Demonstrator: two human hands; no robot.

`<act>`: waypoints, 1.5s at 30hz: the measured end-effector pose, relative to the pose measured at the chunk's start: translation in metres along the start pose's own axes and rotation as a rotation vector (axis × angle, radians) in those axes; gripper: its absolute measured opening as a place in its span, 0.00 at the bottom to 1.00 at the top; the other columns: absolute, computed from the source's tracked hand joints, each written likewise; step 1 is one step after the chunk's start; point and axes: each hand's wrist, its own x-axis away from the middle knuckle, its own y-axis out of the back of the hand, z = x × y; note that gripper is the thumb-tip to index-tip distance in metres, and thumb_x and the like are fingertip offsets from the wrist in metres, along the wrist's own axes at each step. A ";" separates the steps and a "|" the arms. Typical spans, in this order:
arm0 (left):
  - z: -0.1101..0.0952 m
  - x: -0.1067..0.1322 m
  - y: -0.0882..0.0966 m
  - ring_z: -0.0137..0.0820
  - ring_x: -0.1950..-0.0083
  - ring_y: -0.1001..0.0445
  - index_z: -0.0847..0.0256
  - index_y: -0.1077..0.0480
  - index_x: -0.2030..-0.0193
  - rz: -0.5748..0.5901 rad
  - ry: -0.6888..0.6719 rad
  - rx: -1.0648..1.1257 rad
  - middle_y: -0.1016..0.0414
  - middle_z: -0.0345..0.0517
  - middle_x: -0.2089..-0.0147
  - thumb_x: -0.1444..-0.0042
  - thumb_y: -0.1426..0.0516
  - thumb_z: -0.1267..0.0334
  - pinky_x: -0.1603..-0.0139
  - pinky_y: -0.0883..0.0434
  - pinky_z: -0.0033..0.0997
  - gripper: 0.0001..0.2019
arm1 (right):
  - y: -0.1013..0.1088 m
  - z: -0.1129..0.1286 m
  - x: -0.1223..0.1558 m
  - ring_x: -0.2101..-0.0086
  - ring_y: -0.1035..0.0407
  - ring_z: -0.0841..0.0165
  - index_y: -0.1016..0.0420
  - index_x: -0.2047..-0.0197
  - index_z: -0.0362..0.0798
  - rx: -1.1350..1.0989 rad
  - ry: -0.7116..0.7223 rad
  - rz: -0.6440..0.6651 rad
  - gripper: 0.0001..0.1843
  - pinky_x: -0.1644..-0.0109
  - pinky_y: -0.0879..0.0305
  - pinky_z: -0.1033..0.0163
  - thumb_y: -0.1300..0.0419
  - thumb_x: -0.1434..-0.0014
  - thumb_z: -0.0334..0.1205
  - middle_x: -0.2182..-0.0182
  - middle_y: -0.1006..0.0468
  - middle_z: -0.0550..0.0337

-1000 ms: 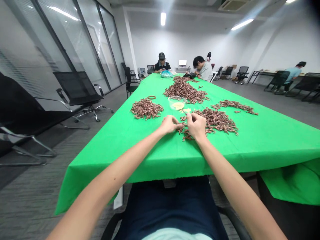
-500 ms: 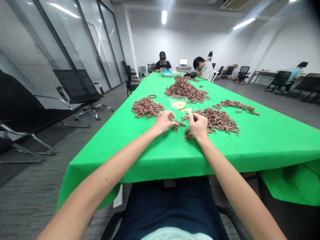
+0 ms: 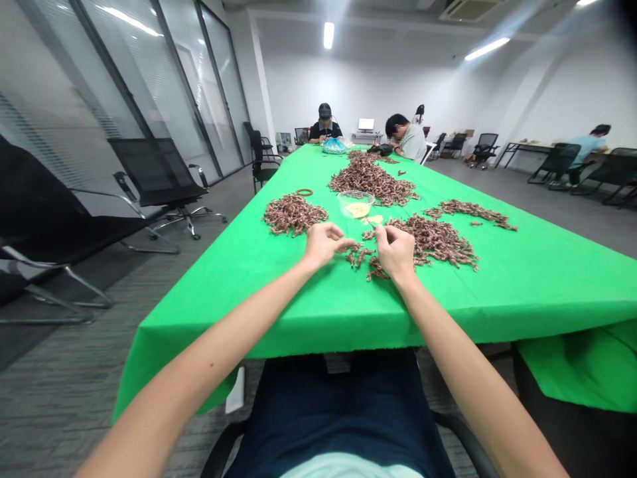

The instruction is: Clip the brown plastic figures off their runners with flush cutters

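Observation:
My left hand [image 3: 323, 243] rests over the green cloth [image 3: 517, 292], its fingertips next to a small clump of twisted copper-brown pieces [image 3: 357, 255]. My right hand [image 3: 395, 251] pinches a thin pale sliver [image 3: 371, 223] between its fingers, just above another small clump [image 3: 377, 270]. A larger heap of the same pieces [image 3: 432, 242] lies right of that hand, and a further heap [image 3: 294, 216] lies to the left. Beyond my hands stands a clear glass bowl [image 3: 354, 204] holding something yellow.
A long heap [image 3: 372, 180] and a strewn strip [image 3: 468, 211] of brown pieces lie farther along the table. Two co-workers [image 3: 324, 126] [image 3: 405, 138] sit at the far end beside a blue bag [image 3: 333, 147]. Black chairs [image 3: 156, 179] stand left, before a glass wall.
My left hand has moved left, away from the small clump, which now shows more fully between my hands. My right hand has barely moved.

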 end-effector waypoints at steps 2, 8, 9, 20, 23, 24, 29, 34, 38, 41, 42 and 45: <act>0.002 0.001 0.002 0.37 0.73 0.21 0.63 0.29 0.69 -0.002 0.044 0.082 0.22 0.48 0.73 0.63 0.26 0.50 0.70 0.23 0.39 0.24 | 0.000 0.000 0.000 0.76 0.40 0.70 0.34 0.79 0.49 -0.001 0.003 0.001 0.23 0.71 0.50 0.62 0.49 0.35 0.51 0.80 0.31 0.62; -0.001 0.005 0.010 0.39 0.69 0.19 0.67 0.26 0.64 0.006 0.111 0.217 0.20 0.52 0.69 0.64 0.25 0.53 0.66 0.20 0.42 0.25 | 0.001 0.000 0.000 0.77 0.42 0.70 0.34 0.79 0.49 -0.003 0.006 0.006 0.23 0.71 0.50 0.62 0.48 0.35 0.50 0.81 0.34 0.63; -0.002 0.005 0.010 0.39 0.69 0.19 0.67 0.25 0.64 0.011 0.117 0.226 0.20 0.52 0.68 0.64 0.25 0.54 0.66 0.20 0.42 0.25 | 0.001 0.000 0.000 0.77 0.42 0.70 0.34 0.79 0.49 -0.003 0.006 0.007 0.23 0.71 0.50 0.62 0.48 0.35 0.50 0.81 0.34 0.63; -0.008 0.007 0.010 0.33 0.61 0.21 0.67 0.26 0.55 0.159 0.175 0.249 0.21 0.47 0.59 0.42 0.35 0.66 0.58 0.21 0.38 0.11 | 0.001 -0.001 0.000 0.78 0.42 0.70 0.35 0.80 0.49 -0.004 0.004 0.018 0.24 0.70 0.50 0.62 0.48 0.36 0.52 0.82 0.36 0.64; -0.007 0.005 0.012 0.32 0.60 0.22 0.67 0.27 0.53 0.162 0.193 0.234 0.23 0.46 0.57 0.35 0.41 0.63 0.59 0.22 0.37 0.09 | 0.001 -0.001 0.000 0.78 0.41 0.70 0.33 0.80 0.48 -0.007 0.007 0.021 0.24 0.70 0.50 0.62 0.48 0.36 0.51 0.82 0.35 0.63; -0.007 0.005 0.012 0.32 0.61 0.22 0.67 0.27 0.54 0.154 0.189 0.229 0.23 0.46 0.57 0.35 0.41 0.62 0.59 0.22 0.36 0.09 | 0.001 -0.002 0.000 0.77 0.41 0.70 0.32 0.79 0.48 -0.009 0.006 0.025 0.24 0.70 0.49 0.62 0.48 0.36 0.51 0.82 0.34 0.63; -0.009 0.007 0.012 0.33 0.64 0.20 0.67 0.26 0.59 0.098 0.130 0.247 0.21 0.46 0.63 0.47 0.32 0.65 0.59 0.22 0.38 0.12 | 0.001 -0.003 0.000 0.77 0.39 0.70 0.29 0.77 0.47 -0.015 0.006 0.041 0.24 0.70 0.48 0.62 0.48 0.35 0.51 0.81 0.32 0.63; -0.013 0.008 0.012 0.40 0.64 0.19 0.67 0.24 0.62 0.061 0.063 0.264 0.18 0.53 0.62 0.61 0.27 0.64 0.60 0.21 0.43 0.19 | 0.001 0.002 0.001 0.77 0.39 0.70 0.28 0.77 0.46 -0.039 0.038 0.096 0.24 0.70 0.47 0.63 0.46 0.36 0.53 0.81 0.31 0.62; -0.015 0.011 0.009 0.41 0.62 0.18 0.67 0.24 0.64 0.066 0.013 0.239 0.18 0.55 0.60 0.62 0.27 0.63 0.59 0.21 0.43 0.19 | 0.001 0.004 0.002 0.76 0.36 0.71 0.25 0.74 0.46 -0.046 0.066 0.135 0.23 0.69 0.44 0.63 0.45 0.36 0.53 0.78 0.27 0.61; -0.017 0.018 0.011 0.42 0.59 0.18 0.66 0.26 0.65 0.064 -0.022 0.222 0.17 0.54 0.62 0.61 0.27 0.63 0.57 0.22 0.42 0.18 | 0.000 0.002 0.002 0.76 0.35 0.71 0.25 0.73 0.45 -0.033 0.096 0.158 0.24 0.69 0.42 0.63 0.46 0.34 0.53 0.78 0.26 0.61; -0.017 0.022 0.014 0.42 0.58 0.18 0.65 0.27 0.66 0.064 -0.032 0.216 0.17 0.53 0.62 0.61 0.27 0.63 0.56 0.22 0.42 0.17 | 0.000 0.001 0.002 0.76 0.35 0.71 0.25 0.73 0.46 -0.026 0.109 0.167 0.24 0.69 0.42 0.64 0.46 0.34 0.54 0.78 0.27 0.62; -0.018 0.036 0.028 0.41 0.58 0.18 0.64 0.28 0.65 0.059 -0.059 0.182 0.17 0.52 0.62 0.58 0.28 0.62 0.54 0.22 0.41 0.17 | -0.001 -0.001 0.003 0.76 0.35 0.73 0.28 0.72 0.46 -0.002 0.161 0.204 0.23 0.67 0.37 0.65 0.45 0.33 0.53 0.77 0.29 0.65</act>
